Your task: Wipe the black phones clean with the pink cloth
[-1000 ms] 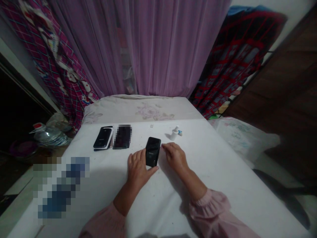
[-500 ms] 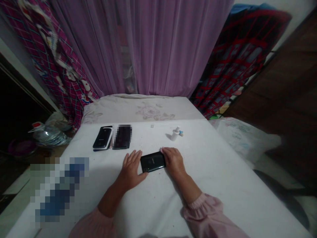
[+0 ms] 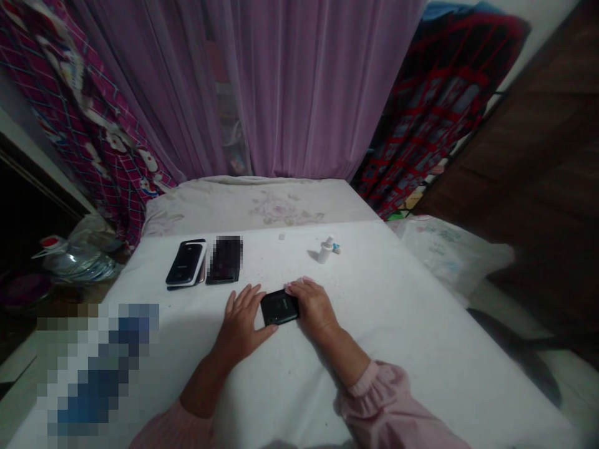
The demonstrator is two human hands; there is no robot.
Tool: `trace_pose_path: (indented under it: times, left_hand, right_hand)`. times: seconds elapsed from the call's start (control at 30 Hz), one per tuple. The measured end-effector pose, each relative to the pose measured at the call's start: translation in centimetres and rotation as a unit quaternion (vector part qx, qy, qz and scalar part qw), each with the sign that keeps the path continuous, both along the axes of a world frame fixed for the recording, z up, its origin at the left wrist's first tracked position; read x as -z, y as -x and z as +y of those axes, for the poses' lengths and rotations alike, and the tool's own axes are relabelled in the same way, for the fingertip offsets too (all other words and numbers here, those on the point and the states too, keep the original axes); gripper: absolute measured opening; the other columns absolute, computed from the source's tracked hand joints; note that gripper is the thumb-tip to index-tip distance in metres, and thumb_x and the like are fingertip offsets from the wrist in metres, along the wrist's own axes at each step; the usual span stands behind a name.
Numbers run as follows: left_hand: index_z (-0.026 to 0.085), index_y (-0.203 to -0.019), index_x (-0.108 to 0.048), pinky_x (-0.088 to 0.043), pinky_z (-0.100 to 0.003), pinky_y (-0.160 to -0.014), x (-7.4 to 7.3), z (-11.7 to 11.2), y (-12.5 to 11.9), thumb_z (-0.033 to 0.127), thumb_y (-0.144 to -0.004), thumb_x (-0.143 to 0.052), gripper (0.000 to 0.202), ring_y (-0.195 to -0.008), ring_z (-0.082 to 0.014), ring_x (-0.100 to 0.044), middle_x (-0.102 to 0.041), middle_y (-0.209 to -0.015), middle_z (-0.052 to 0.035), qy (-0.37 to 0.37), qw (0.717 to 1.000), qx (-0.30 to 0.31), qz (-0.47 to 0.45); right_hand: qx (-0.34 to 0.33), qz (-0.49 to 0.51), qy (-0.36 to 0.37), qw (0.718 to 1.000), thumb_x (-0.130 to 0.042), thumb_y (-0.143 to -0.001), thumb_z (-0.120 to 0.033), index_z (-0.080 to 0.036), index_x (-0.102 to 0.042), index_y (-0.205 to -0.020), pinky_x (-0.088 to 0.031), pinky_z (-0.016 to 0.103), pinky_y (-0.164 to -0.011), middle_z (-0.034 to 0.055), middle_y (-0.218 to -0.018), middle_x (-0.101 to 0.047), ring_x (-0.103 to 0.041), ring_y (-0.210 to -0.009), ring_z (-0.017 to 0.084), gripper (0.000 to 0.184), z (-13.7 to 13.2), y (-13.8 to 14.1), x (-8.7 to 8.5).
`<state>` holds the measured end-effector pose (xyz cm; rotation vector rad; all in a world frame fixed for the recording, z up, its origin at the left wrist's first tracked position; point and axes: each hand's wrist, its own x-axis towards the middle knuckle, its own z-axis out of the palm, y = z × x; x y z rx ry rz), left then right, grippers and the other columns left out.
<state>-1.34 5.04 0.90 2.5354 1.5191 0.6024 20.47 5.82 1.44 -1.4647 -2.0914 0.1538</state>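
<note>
On my feed, the black phone (image 3: 276, 308), which pointed away from the wearer a second ago, now lies crosswise, logo side up, on the white cloth (image 3: 388, 324) between the two hands. I see the left hand (image 3: 238, 325) clamped on its left end with thumb and fingers, while the right hand (image 3: 319, 310) has moved in over the right end, though I cannot tell whether it grips or only presses there. I judge that the turn leaves the phone steadied from both ends, with its right end hidden from me.
</note>
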Motion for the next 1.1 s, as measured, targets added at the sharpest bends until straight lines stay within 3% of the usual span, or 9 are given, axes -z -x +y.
trace_pose_path:
  times: [0.13, 0.23, 0.4, 0.5, 0.6, 0.73, 0.83, 0.93, 1.1]
  left_hand:
    - [0.020, -0.132, -0.052, -0.023, -0.060, -0.115, 0.0, 0.0, 0.0, 0.043, -0.078, -0.067, 0.061, -0.138, -0.0352, -0.041, -0.052, -0.144, -0.0145, 0.002, 1.000, 0.003, -0.002]
    - [0.019, -0.132, -0.052, -0.023, -0.061, -0.115, 0.1, 0.1, 0.0, 0.043, -0.078, -0.067, 0.061, -0.137, -0.0359, -0.042, -0.052, -0.144, -0.0149, -0.001, 1.000, 0.004, -0.001]
    - [0.018, -0.132, -0.052, -0.025, -0.061, -0.114, 0.4, 0.2, -0.1, 0.042, -0.078, -0.065, 0.060, -0.136, -0.0358, -0.044, -0.053, -0.143, -0.0155, -0.020, 1.000, 0.004, 0.008]
    - [0.018, -0.131, -0.052, -0.027, -0.061, -0.113, 0.5, 0.2, -0.1, 0.042, -0.078, -0.065, 0.060, -0.135, -0.0357, -0.045, -0.054, -0.142, -0.0154, -0.030, 0.999, 0.006, 0.013]
    - [0.017, -0.131, -0.052, -0.027, -0.061, -0.113, 0.5, 0.2, 0.0, 0.042, -0.079, -0.064, 0.059, -0.135, -0.0357, -0.045, -0.054, -0.142, -0.0157, -0.037, 0.999, 0.005, 0.009]
    - [0.018, -0.131, -0.052, -0.026, -0.060, -0.114, 0.5, 0.2, 0.1, 0.043, -0.079, -0.064, 0.059, -0.135, -0.0352, -0.045, -0.054, -0.142, -0.0153, -0.035, 0.999, 0.007, 0.003]
    - [0.017, -0.131, -0.052, -0.027, -0.060, -0.113, 0.5, 0.2, 0.0, 0.042, -0.079, -0.064, 0.059, -0.135, -0.0352, -0.045, -0.054, -0.142, -0.0159, -0.035, 0.999, 0.008, 0.004]
    - [0.017, -0.130, -0.053, -0.027, -0.060, -0.113, 0.5, 0.2, 0.0, 0.042, -0.079, -0.064, 0.058, -0.134, -0.0358, -0.046, -0.054, -0.141, -0.0163, -0.041, 0.999, 0.005, 0.005]
    - [0.016, -0.130, -0.053, -0.028, -0.060, -0.112, 0.8, 0.2, 0.0, 0.041, -0.078, -0.064, 0.058, -0.133, -0.0361, -0.048, -0.055, -0.140, -0.0165, -0.051, 0.999, 0.004, 0.011]
  right_hand:
    - [0.096, -0.014, 0.008, 0.995, -0.051, -0.090, -0.007, -0.019, -0.071, -0.111, -0.040, 0.040, -0.105, 0.0075, -0.111, -0.073, -0.064, -0.105, 0.022, 0.031, 0.5, -3.6, 0.1]
    - [0.119, -0.023, 0.019, 0.993, -0.051, -0.091, -0.008, -0.019, -0.072, -0.106, -0.040, 0.039, -0.105, 0.0073, -0.106, -0.074, -0.065, -0.102, 0.022, 0.028, 0.6, -2.5, -0.2]
    - [-0.002, -0.029, 0.012, 0.999, -0.060, -0.089, -0.012, -0.018, -0.071, -0.107, -0.041, 0.037, -0.103, 0.0073, -0.106, -0.074, -0.063, -0.104, 0.023, 0.022, 0.7, 3.5, -0.6]
    - [-0.033, -0.025, -0.007, 0.999, -0.062, -0.089, -0.013, -0.019, -0.070, -0.110, -0.043, 0.037, -0.101, 0.0071, -0.107, -0.073, -0.063, -0.105, 0.023, 0.023, 0.7, 4.4, -0.6]
    - [-0.015, -0.023, -0.018, 0.999, -0.062, -0.089, -0.012, -0.020, -0.071, -0.105, -0.044, 0.039, -0.100, 0.0057, -0.100, -0.074, -0.064, -0.100, 0.023, 0.020, 0.9, 1.8, -0.3]
    - [0.061, -0.029, -0.049, 0.997, -0.057, -0.090, -0.011, -0.019, -0.072, -0.098, -0.046, 0.041, -0.098, 0.0068, -0.094, -0.074, -0.065, -0.093, 0.024, 0.019, 1.1, -3.1, 0.0]
    - [0.082, -0.037, -0.062, 0.994, -0.053, -0.091, -0.010, -0.017, -0.072, -0.098, -0.047, 0.042, -0.097, 0.0081, -0.093, -0.074, -0.065, -0.090, 0.024, 0.022, 1.2, -4.0, 0.1]
    - [0.064, -0.032, -0.058, 0.996, -0.056, -0.089, -0.009, -0.019, -0.071, -0.098, -0.046, 0.042, -0.099, 0.0069, -0.094, -0.074, -0.064, -0.091, 0.023, 0.020, 0.8, -1.6, 0.2]
    - [-0.032, -0.020, -0.072, 0.997, -0.062, -0.087, -0.012, -0.017, -0.069, -0.111, -0.049, 0.039, -0.095, 0.0088, -0.110, -0.073, -0.063, -0.104, 0.024, 0.026, -0.4, 4.1, 0.4]
